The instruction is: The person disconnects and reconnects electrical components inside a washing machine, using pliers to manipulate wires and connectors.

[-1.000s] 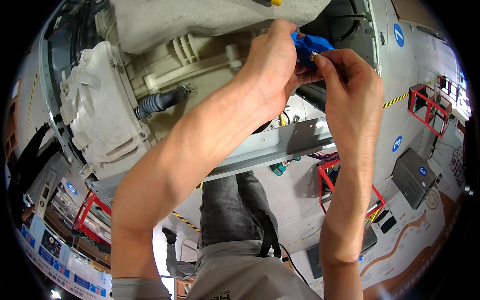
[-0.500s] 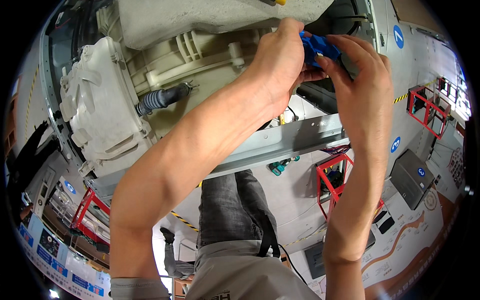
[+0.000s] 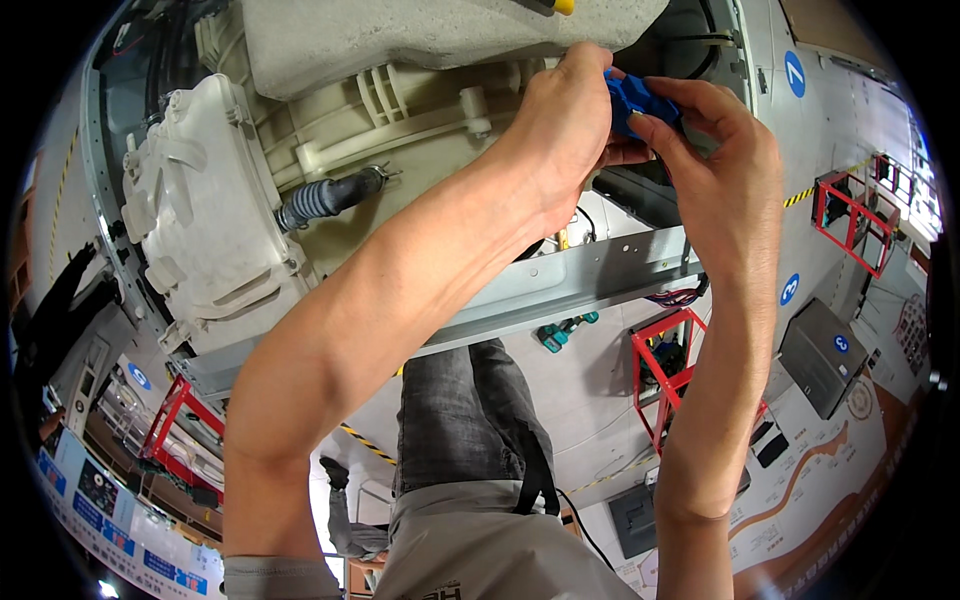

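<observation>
A small blue plastic part (image 3: 640, 98) with an angular, blocky outline is held between my two hands near the far right of the opened machine. My left hand (image 3: 572, 112) curls round its left side; the back of the hand and wrist hide most of the fingers. From the right, my right hand (image 3: 718, 140) pinches the part between thumb and fingers, the thumb resting on its near face. Just beyond the hands lies a grey concrete counterweight (image 3: 430, 35). Under my left forearm is the cream plastic tub (image 3: 420, 190) of the machine.
A white plastic housing (image 3: 205, 210) with a grey corrugated hose (image 3: 325, 198) is at the left. A metal frame rail (image 3: 590, 270) runs along the near side. On the floor are a green cordless drill (image 3: 565, 332), a red metal frame (image 3: 665, 350) and a dark case (image 3: 825, 360).
Both hands and the blue part have shifted very slightly. My right fingers have changed their position a little on the part; the grip stays.
</observation>
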The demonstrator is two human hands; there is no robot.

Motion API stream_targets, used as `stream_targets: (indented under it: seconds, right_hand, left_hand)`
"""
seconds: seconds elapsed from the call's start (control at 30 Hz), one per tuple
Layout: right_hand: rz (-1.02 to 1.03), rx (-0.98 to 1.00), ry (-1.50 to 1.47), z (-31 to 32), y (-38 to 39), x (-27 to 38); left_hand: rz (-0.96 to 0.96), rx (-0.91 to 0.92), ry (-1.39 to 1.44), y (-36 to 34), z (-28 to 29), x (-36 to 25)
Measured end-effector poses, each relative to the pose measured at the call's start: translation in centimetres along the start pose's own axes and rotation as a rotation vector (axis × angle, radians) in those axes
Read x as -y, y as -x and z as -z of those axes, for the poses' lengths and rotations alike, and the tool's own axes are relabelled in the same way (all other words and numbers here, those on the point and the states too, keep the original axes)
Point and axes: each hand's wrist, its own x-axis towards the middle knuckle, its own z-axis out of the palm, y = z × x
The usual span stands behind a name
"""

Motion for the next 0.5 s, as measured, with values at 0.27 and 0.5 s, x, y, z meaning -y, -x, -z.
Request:
stream_targets:
  seconds: [0.27,0.5]
  right_hand:
    - [0.128,-0.158,0.081,-1.1,1.0,0.3]
    - [0.231,-0.289,0.258,-2.1,2.7,-0.3]
  left_hand:
    - [0.017,-0.069,0.046,0.1,-0.2,-0.1]
    - [0.034,-0.043,0.020,0.0,0.0,-0.1]
